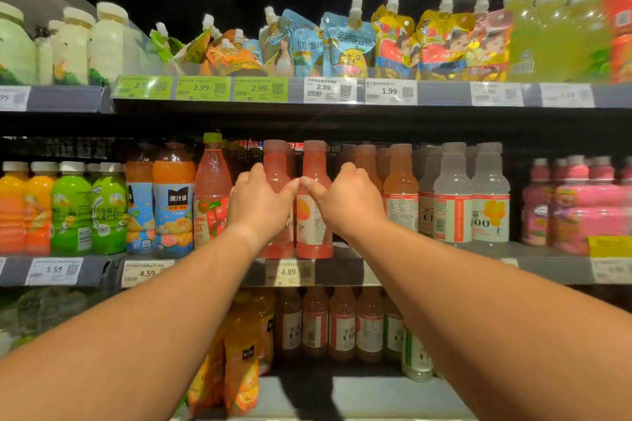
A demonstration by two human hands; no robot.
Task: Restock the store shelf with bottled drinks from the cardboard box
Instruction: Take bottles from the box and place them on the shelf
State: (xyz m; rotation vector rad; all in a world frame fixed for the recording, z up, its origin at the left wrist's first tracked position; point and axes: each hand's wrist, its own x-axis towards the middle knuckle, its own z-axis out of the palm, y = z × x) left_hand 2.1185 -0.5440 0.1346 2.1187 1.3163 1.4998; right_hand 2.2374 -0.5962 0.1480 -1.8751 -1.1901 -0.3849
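Restocking entry, placement step: left hand (254, 203) and right hand (349, 202) are each curling round a pink bottle (278, 181) (314, 212) at the middle shelf's (427, 270) front edge, likely needing release next; cardboard box is staying unseen.

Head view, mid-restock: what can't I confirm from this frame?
- Cardboard box: nowhere in the head view, so remaining stock is unknown.
- Grip of the left hand and right hand on the two pink bottles: the hands' backs hide the fingers.
- Bottle labels: mostly covered by the hands.
- Price tags at the far right: blurred.
- Lower shelf bottles: partly hidden by the forearms.
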